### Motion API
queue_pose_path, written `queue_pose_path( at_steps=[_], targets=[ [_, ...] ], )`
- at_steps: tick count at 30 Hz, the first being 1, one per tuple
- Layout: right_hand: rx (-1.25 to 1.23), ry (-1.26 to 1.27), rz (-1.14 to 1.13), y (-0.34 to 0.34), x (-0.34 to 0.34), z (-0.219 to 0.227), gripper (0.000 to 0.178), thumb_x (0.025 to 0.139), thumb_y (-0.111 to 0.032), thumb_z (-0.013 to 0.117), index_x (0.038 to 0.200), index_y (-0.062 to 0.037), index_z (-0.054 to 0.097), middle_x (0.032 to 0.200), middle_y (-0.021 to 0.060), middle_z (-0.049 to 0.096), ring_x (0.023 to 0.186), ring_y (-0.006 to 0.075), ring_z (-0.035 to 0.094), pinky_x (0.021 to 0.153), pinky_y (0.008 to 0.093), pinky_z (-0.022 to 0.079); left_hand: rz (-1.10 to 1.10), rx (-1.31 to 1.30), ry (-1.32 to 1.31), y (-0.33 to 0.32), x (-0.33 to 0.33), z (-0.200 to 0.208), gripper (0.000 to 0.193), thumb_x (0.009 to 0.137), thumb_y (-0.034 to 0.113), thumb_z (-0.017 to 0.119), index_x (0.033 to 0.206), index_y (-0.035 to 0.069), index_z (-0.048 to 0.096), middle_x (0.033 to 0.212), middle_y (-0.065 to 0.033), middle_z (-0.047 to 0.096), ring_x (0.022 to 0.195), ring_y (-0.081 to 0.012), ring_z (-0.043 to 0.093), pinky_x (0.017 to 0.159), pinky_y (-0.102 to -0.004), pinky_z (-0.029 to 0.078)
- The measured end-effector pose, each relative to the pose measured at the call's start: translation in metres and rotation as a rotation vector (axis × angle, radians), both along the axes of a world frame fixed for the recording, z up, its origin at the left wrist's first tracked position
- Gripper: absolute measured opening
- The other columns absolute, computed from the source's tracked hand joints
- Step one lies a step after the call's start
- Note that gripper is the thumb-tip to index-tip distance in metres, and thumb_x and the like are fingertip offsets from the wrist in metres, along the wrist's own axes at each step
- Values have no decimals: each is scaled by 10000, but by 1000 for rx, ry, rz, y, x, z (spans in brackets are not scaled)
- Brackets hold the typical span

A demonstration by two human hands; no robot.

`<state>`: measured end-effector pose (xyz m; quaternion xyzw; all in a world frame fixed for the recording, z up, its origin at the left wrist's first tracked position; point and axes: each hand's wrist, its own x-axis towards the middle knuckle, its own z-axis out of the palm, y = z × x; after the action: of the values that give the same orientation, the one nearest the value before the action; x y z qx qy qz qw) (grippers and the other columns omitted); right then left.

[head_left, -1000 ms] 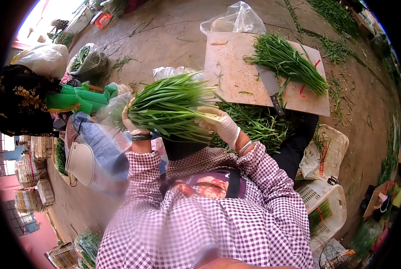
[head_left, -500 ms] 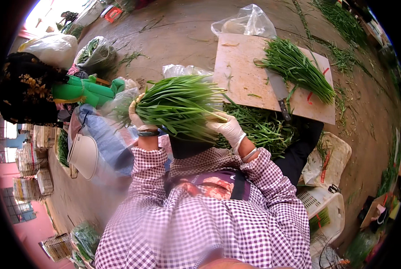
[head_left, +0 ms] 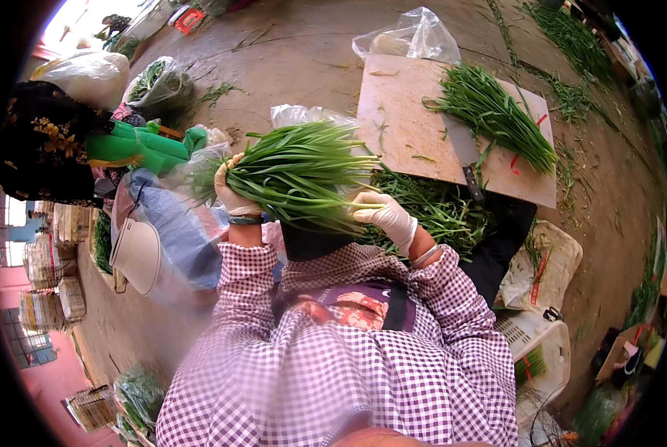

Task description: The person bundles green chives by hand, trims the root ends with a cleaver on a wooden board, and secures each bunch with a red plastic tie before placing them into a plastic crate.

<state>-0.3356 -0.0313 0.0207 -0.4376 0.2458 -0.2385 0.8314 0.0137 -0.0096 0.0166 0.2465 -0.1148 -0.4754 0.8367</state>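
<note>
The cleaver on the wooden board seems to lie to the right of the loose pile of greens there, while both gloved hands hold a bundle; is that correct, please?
Not quite. In the head view the cleaver lies to the left of the loose pile of greens on the wooden board, its blade partly under them. The left hand and right hand do hold a bundle.

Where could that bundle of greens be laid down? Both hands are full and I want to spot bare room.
The wooden board is bare on its near-left half, bordered by the cleaver and cut greens. The concrete floor beyond is also open. Crowded: loose greens by the right hand, bags by the left hand.
</note>
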Motion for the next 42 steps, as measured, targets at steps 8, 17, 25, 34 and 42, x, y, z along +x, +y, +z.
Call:
queue_pose_path(
  at_steps=[8, 17, 25, 34, 42],
  targets=[
    [8, -110, 8, 5, -4, -7, 73, 879, -83, 655, 930, -32, 666, 869, -17, 598, 791, 77, 536, 710, 233, 453, -94, -40, 9, 1, -4, -3, 248, 891, 227, 568, 890, 6, 680, 1010, -149, 709, 958, -266, 660, 949, -422, 510],
    [-487, 330, 93, -12, -60, -41, 80, 779, -104, 697, 843, -56, 700, 1004, 95, 651, 976, 229, 594, 838, 361, 499, -174, -16, 8, 2, 0, -13, 277, 908, 262, 518, 864, 31, 666, 979, -132, 710, 954, -262, 656, 950, -424, 506],
    [-593, 779, -292, -30, -67, -67, 534, 838, -346, 718, 1299, -107, 594, 1191, 149, 661, 1070, 302, 641, 934, 383, 506, -190, -8, 28, 2, 14, -28, 361, 914, 275, 492, 1024, -12, 682, 1028, -159, 708, 981, -293, 651, 945, -443, 501],
    [-9, 124, -465, -31, 1, -34, 367, 860, -74, 729, 1200, 5, 617, 1095, 44, 673, 963, 104, 611, 872, 232, 495, -234, -64, 142, 1, 25, -37, 260, 898, 214, 520, 922, 3, 669, 986, -143, 706, 961, -279, 648, 963, -444, 486],
    [-13, 195, -475, -28, -3, -38, 218, 884, -39, 681, 1098, 0, 661, 1022, 42, 690, 922, 103, 619, 844, 254, 513, -171, -8, 115, 1, 23, -42, 214, 885, 183, 527, 879, 19, 664, 955, -128, 708, 941, -261, 653, 950, -431, 496]
  ],
)
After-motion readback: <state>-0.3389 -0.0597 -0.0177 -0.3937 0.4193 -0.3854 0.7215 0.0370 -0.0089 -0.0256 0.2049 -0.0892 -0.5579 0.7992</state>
